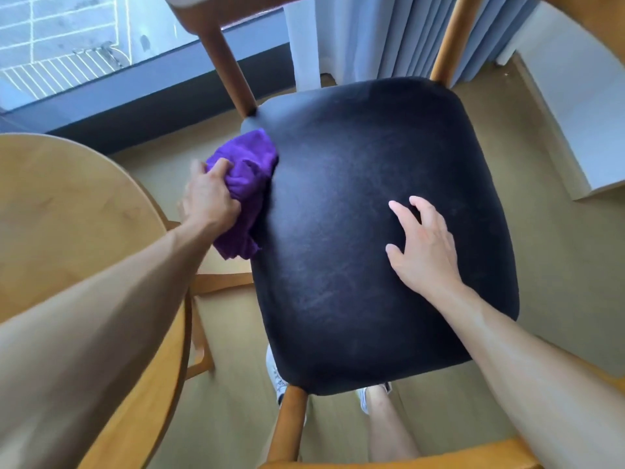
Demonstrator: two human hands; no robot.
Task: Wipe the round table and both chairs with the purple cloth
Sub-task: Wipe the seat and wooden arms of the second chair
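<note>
left hand (211, 194): fingers curled into the purple cloth (247, 184), gripping it in a bunch and pressing it against the left edge of the chair seat (382, 231); likely working the rim where seat meets frame.
right hand (422, 245): fingers spread and loosely bent, holding nothing, over the right-centre of the seat; contact with the seat cannot be told. judged to be there to brace the chair against the wiping push.
cloth position: at the seat's left side, just below the back post (226, 59); part hangs off the edge toward the floor (558, 252).
cloth axis: crumpled, long axis running along the seat edge, from near the post down toward the viewer; no clear front.
seat: dark, padded, rounded square, faint streaks across it.
surface (67, 211): round wooden top at left, just beside the chair, apart from the cloth.
task stage: judged mid-chair; state of the surface and second chair cannot be told.
</note>
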